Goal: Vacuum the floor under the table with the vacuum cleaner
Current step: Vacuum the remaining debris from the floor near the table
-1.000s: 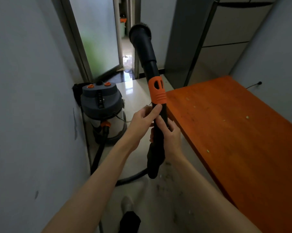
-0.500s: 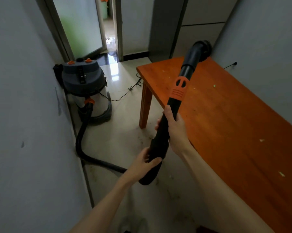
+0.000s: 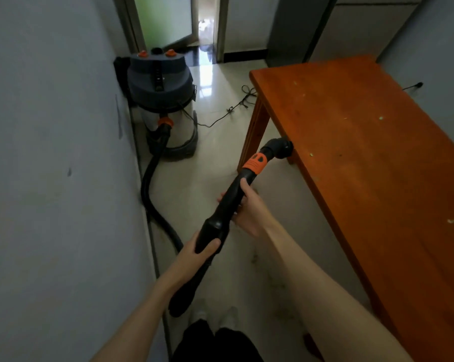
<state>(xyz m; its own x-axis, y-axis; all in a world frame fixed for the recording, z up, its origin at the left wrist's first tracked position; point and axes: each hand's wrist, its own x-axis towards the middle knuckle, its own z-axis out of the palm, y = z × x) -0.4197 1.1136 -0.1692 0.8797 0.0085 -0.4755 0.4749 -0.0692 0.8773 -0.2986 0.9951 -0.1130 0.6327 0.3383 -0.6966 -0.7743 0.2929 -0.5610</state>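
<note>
Both hands' grip wraps the vacuum wand: left hand point(image 3: 198, 253) low, right hand point(image 3: 245, 209) higher
Its nozzle point(image 3: 279, 147) has dropped from above the desk point(image 3: 364, 142) to the desk's edge, heading for the floor point(image 3: 213, 178) beneath

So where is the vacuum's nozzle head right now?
In the head view the nozzle head sits centre-right, at the near long edge of the orange table, just behind its front leg.

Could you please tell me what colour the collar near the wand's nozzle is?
Orange, on the black vacuum wand's collar, clearest in the head view.
</note>
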